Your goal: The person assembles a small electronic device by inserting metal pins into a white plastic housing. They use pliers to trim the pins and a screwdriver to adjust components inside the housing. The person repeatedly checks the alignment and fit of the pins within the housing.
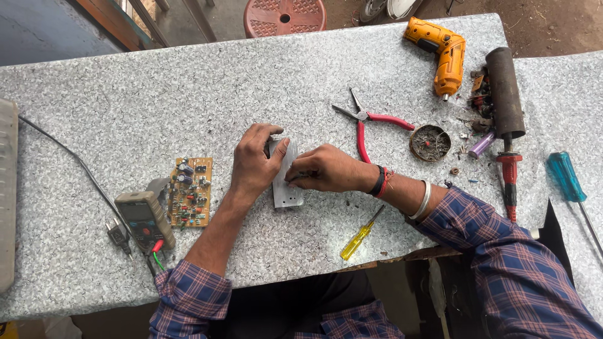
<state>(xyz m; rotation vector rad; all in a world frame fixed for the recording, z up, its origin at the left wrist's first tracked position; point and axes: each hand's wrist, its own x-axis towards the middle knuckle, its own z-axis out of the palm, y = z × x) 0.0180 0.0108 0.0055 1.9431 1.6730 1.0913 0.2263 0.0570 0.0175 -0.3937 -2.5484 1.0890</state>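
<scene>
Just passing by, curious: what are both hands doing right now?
Left hand: closed on the upper end of a grey metal plate.
Right hand: fingers pinched at the plate; whatever they hold is hidden.

Grey speckled stone-look tabletop point(157, 94), orange cordless drill point(442, 54), red-handled pliers point(370, 122) (jaws spread), yellow-handled screwdriver point(359, 237), green circuit board point(191, 191), handheld multimeter point(144, 220), round tin of scraps point(430, 142), blue-handled screwdriver point(568, 182), red plastic stool point(284, 16).
</scene>
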